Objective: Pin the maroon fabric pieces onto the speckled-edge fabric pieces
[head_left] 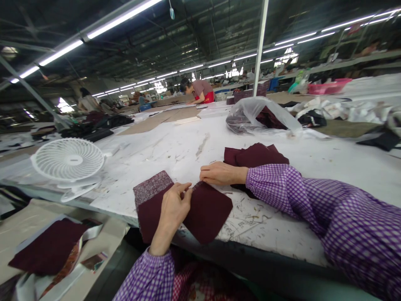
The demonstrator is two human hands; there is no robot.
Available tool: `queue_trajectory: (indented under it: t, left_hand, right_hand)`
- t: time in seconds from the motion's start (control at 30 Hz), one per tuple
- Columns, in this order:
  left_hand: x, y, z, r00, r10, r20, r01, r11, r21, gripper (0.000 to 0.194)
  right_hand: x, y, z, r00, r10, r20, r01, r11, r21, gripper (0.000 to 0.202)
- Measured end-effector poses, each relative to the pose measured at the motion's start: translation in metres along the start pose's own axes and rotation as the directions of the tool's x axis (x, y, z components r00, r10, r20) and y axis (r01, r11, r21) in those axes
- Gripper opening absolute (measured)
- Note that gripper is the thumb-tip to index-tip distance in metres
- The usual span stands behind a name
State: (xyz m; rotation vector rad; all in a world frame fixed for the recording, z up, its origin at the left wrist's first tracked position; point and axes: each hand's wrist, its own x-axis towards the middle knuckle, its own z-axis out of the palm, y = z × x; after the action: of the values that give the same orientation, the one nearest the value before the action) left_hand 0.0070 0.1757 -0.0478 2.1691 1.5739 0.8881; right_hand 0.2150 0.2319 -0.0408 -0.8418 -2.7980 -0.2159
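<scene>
A dark maroon fabric piece (208, 213) lies at the table's front edge, one corner hanging a little over it. My right hand (219, 172) pinches its top edge, the fingers closed on the cloth. At its left edge, my left hand (175, 205) has thumb and fingers drawn together on the fabric; the exact grip is partly hidden. Under and beside my left wrist is another maroon piece (148, 215) with a speckled grey-maroon band (153, 187) along its top. Behind my right wrist sits a loose pile of maroon fabric (260, 154).
A white fan (70, 161) stands on the left of the white table (150, 146). Toward the back right is a clear plastic bag (244, 115) holding dark fabric. Below left, cloth scraps (52, 246) lie on a beige surface. A co-worker (202, 91) bends over the far end.
</scene>
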Motion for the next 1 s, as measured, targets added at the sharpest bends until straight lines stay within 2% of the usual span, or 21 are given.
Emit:
queue_trajectory:
  t: [0.13, 0.27, 0.43, 0.63, 0.73, 0.83, 0.93, 1.0]
  left_hand:
    - [0.008, 0.003, 0.000, 0.999, -0.031, 0.033, 0.027, 0.990, 0.137, 0.027]
    - [0.008, 0.005, 0.006, 0.998, 0.040, 0.041, -0.050, 0.960, 0.275, 0.023]
    - [0.000, 0.005, 0.009, 0.988, 0.138, 0.062, -0.151, 0.929, 0.337, 0.026]
    - [-0.004, 0.009, 0.010, 0.971, 0.213, 0.105, -0.237, 0.837, 0.493, 0.031]
    - [-0.004, 0.010, 0.010, 0.966, 0.225, 0.123, -0.256, 0.812, 0.524, 0.032]
    - [-0.004, 0.012, 0.011, 0.967, 0.217, 0.133, -0.254, 0.800, 0.543, 0.033]
    - [-0.003, 0.014, 0.011, 0.970, 0.203, 0.137, -0.245, 0.794, 0.556, 0.032]
    - [-0.003, 0.014, 0.011, 0.971, 0.192, 0.140, -0.238, 0.797, 0.554, 0.032]
  right_hand:
    - [0.000, 0.001, 0.002, 1.000, 0.001, -0.011, -0.001, 1.000, 0.013, 0.021]
    - [0.000, 0.000, 0.002, 1.000, -0.012, -0.002, 0.012, 0.999, -0.038, 0.021]
    - [-0.002, -0.004, -0.002, 0.997, -0.058, 0.053, 0.067, 0.982, -0.174, 0.019]
    - [-0.008, -0.005, -0.001, 0.979, -0.178, 0.095, 0.198, 0.933, -0.300, 0.020]
    - [-0.012, -0.003, -0.001, 0.984, -0.159, 0.082, 0.177, 0.927, -0.331, 0.022]
    - [-0.013, -0.004, -0.006, 0.998, -0.051, 0.027, 0.057, 0.960, -0.274, 0.021]
    - [-0.010, -0.017, -0.010, 0.999, 0.032, -0.039, -0.035, 0.995, -0.096, 0.027]
    - [-0.008, -0.027, -0.011, 0.998, 0.051, -0.029, -0.050, 0.999, 0.016, 0.031]
